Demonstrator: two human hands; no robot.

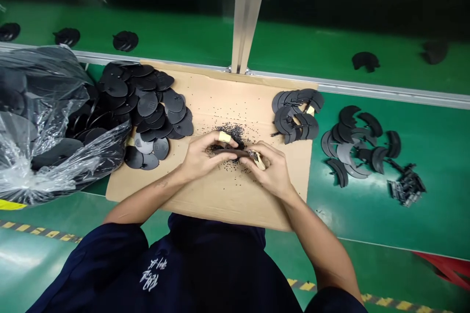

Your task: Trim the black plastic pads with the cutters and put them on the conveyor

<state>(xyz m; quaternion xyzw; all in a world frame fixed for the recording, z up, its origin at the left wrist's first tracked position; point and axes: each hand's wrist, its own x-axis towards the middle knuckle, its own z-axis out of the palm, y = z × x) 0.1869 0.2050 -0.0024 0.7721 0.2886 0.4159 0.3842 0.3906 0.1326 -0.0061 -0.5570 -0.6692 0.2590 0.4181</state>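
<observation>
My left hand [203, 154] pinches one end of a dark, slim-looking plastic part [235, 151], seen nearly edge-on. A yellow wrap covers one of its fingers. Closed at the part's other end, my right hand [270, 166] has a small pale-and-metallic piece [258, 159] in its fingers; its kind cannot be made out. Beneath both hands lies a heap of tiny black bits [233, 132], scattered over a cardboard sheet [209, 200]. The fingers hide part of the dark piece.
Black oval discs [147, 105] are piled left, beside a clear plastic bag [47, 122] of similar discs. Curved black pieces [297, 115] lie on the cardboard's right, with more arcs [352, 146] and small black parts [407, 186] beyond. A metal post [249, 14] rises behind.
</observation>
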